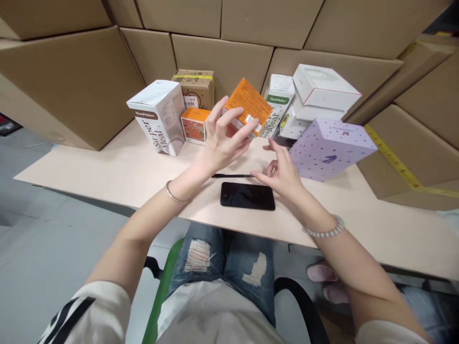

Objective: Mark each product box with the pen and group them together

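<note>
My left hand [227, 136] grips a small orange box [247, 102], held tilted above the table with its printed side and a white label showing. Its fingers wrap over the near side of the box. To the right, my right hand [281, 169] is raised with fingers apart and bent, holding nothing, close to the purple box [333, 148]. Below the hands lie a thin black pen-like stick [233, 176] and a black smartphone [247, 196], screen up. Another orange box [193, 125] stands behind my left wrist, partly covered by the hand.
A white Super Meal box [161, 119] and a brown carton [197, 88] stand at the back left. A second Super Meal box [278, 100] and stacked white boxes [324, 88] stand at the back right. Large cardboard boxes [222, 57] wall in the table [401, 234].
</note>
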Demonstrator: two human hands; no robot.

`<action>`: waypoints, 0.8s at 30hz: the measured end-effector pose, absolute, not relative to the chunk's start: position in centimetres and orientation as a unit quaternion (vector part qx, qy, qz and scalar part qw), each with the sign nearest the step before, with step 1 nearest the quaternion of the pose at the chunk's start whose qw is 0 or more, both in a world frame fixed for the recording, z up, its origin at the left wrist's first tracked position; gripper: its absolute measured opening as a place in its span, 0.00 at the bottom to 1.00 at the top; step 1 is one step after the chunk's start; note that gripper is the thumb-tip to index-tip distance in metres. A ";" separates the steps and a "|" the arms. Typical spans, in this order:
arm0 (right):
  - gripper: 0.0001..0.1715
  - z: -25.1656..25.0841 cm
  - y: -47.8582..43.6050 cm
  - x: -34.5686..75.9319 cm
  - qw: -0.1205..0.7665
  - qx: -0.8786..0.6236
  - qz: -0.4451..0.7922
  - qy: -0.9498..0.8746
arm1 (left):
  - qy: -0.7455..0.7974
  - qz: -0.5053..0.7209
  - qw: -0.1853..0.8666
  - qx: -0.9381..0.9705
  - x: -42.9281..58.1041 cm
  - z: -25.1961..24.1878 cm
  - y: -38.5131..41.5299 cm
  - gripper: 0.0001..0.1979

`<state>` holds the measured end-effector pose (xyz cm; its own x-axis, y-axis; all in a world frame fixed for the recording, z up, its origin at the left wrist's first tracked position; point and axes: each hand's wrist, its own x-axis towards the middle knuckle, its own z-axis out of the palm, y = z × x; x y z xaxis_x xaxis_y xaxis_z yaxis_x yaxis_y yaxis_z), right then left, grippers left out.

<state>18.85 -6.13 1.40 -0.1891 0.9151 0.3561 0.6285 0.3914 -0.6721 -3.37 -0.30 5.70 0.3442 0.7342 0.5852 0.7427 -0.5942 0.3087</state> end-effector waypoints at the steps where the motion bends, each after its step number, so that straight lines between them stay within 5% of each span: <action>1: 0.63 1.5 -6.3 18.7 0.401 -0.510 0.221 -0.728 | -0.440 -0.360 -0.004 -0.822 -2.8 5.4 -1.1 0.24; 5: 0.72 1.9 -6.7 18.0 0.455 -0.504 0.293 -0.673 | -0.417 -0.383 -0.055 -0.822 -1.1 4.2 -3.4 0.33; 8: 0.65 1.7 -6.5 17.8 0.452 -0.522 0.333 -0.642 | -0.409 -0.406 -0.072 -0.814 -1.1 3.4 -3.8 0.40; 16: 0.49 0.8 -5.4 17.7 0.495 -0.457 0.496 -0.548 | -0.403 -0.390 -0.248 -0.790 -3.0 3.2 -1.0 0.37; 24: 0.47 1.0 -5.5 18.2 0.485 -0.460 0.497 -0.553 | -0.365 -0.351 -0.346 -0.790 -2.8 2.7 -0.2 0.40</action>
